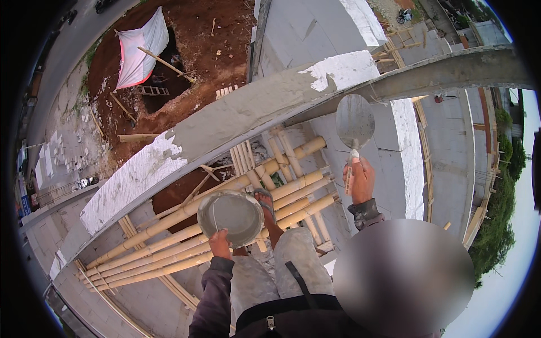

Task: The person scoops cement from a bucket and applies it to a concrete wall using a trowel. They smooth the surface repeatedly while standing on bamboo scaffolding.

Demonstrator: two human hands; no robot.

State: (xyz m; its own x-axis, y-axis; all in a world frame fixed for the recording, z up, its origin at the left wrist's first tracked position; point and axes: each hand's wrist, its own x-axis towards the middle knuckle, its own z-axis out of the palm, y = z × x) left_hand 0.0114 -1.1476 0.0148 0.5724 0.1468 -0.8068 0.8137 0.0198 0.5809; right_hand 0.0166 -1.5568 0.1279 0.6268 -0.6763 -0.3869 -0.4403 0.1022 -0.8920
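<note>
My left hand [220, 243] is closed on a round bucket [204, 209] at its near rim, where a thin handle crosses the opening. Grey wet mortar [234, 217] lies inside it. My right hand [359, 179] grips the light handle of a trowel [355, 121]. The trowel's broad rounded blade, smeared grey, points away from me beside the wall. Ahead of both hands runs the top of a block wall [225, 121]. Grey mortar coats its middle stretch, while white block shows toward both ends.
Under my sandalled foot [264, 201] several bamboo poles [169, 234] form a platform, with gaps between them. A concrete beam [439, 76] extends to the right. Far below, beyond the wall, are red soil, a dug pit [169, 73] and a white-and-pink sheet [141, 48].
</note>
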